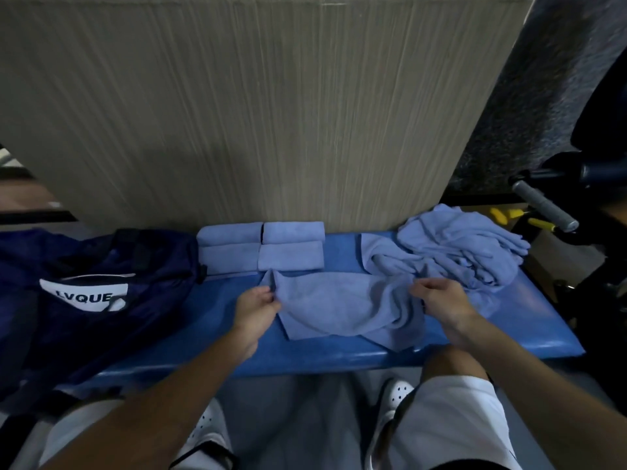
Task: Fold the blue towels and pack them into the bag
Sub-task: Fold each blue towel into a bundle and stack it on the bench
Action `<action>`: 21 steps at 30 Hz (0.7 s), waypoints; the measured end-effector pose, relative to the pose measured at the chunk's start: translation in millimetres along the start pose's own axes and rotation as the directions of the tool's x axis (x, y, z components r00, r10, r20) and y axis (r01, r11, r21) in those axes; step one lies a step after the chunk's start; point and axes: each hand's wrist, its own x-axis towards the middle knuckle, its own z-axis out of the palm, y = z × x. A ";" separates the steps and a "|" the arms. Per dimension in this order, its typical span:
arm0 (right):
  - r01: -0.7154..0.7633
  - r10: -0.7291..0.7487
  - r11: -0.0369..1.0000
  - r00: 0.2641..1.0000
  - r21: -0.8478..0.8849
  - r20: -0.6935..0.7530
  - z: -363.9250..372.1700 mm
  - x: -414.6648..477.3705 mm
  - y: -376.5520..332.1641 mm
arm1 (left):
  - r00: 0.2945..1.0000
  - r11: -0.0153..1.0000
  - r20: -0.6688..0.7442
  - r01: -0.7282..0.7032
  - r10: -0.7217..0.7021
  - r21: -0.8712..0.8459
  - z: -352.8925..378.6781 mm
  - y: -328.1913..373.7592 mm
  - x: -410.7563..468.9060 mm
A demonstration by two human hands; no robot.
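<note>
Dark navy fabric bag point(84, 266) running off left edge, its opening hard to make out. Crumpled light blue towel point(342, 307) lying on blue padded bench point(203, 337), long axis running left-right. Left hand point(258, 308) pinching left edge; right hand point(441, 300) pinching bunched right end.

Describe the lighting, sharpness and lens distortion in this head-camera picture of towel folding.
Head view: dim, bluish light; the wide-angle lens bows the bench and stretches the forearms; the label on the bag stays legible, the corners go soft; faint glare on the bench's right front edge.
</note>
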 end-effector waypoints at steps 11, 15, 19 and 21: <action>0.104 -0.101 0.970 0.995 -0.221 0.023 -2.0 -27.2 -3.4 | 0.999 0.964 0.002 0.045 -0.047 0.263 9.9 -17.1 -3.9; 0.153 -0.156 0.977 0.988 -0.149 -0.009 -7.0 -34.0 -27.3 | 0.996 0.984 -0.025 -0.077 0.082 0.158 -1.5 21.6 -1.9; 0.250 -0.251 0.966 0.968 -0.067 -0.006 -10.3 -40.9 -59.2 | 0.994 0.989 0.000 -0.113 0.113 0.097 -12.2 95.3 -4.2; 0.298 -0.299 0.954 0.954 -0.028 -0.020 -12.5 -44.7 -78.3 | 0.996 0.997 0.037 -0.083 0.082 0.009 -17.9 134.3 -11.2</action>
